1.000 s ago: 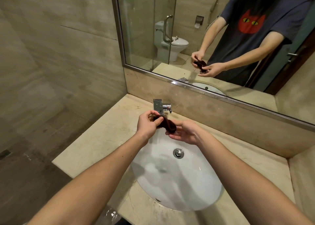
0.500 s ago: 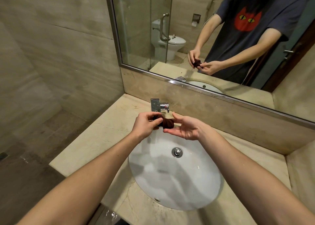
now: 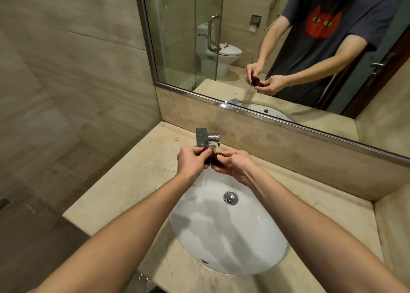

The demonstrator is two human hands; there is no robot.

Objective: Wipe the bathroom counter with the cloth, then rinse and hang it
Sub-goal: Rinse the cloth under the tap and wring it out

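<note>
**Dark cloth bunched in both hands above the basin**

We see the cloth [image 3: 213,158], dark red-brown and crumpled into a small lump, above the back edge of the sink [image 3: 230,237], just under the chrome tap [image 3: 207,136]. Our left hand [image 3: 192,162] pinches it with curled fingers; our right hand [image 3: 235,167] closes its fingers on the other end. The sink is white, oval and glossy, with a round metal drain [image 3: 230,197]. The counter [image 3: 124,181] is beige veined stone, smooth. The mirror [image 3: 266,48] has a metal frame. We read no writing anywhere.
</note>
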